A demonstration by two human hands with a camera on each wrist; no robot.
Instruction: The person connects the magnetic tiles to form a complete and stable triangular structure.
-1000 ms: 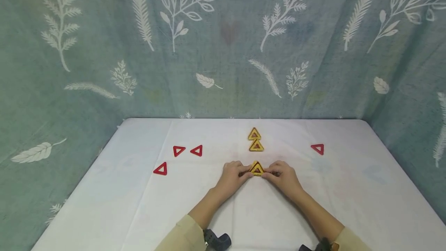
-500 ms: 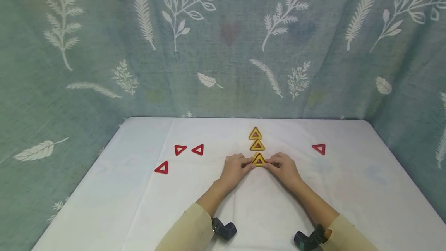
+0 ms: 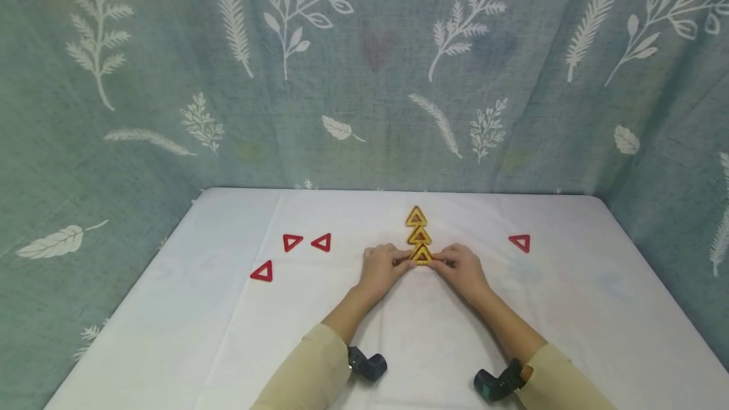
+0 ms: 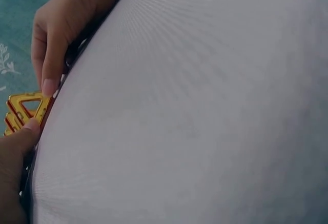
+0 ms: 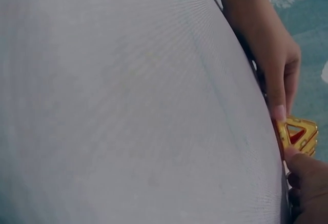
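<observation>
Both hands pinch the nearest yellow triangular frame piece (image 3: 422, 262), one from each side, thumbs toward me. My left hand (image 3: 383, 272) is at its left corner and my right hand (image 3: 462, 273) at its right. Reddish-brown shows inside its yellow outline. Its tip meets a second yellow triangle (image 3: 418, 243), and a third yellow triangle (image 3: 416, 224) lies beyond, forming a column. The left wrist view shows the held triangle (image 4: 28, 98) between both thumbs, with red along its edge. From the right wrist, the yellow triangle (image 5: 306, 126) appears layered. Most fingertips beneath are hidden.
Three red open triangles lie to the left: one red triangle (image 3: 286, 243), another red triangle (image 3: 328, 243) and a nearer red triangle (image 3: 270, 271). A fourth red triangle (image 3: 528, 243) lies to the right. A leaf-patterned curtain (image 3: 376, 112) hangs behind the white-covered table (image 3: 171, 334).
Both hands have moved the nearest yellow triangle away from me, closing the gap to the two behind it. It now touches the middle one. The red triangles have stayed put.
</observation>
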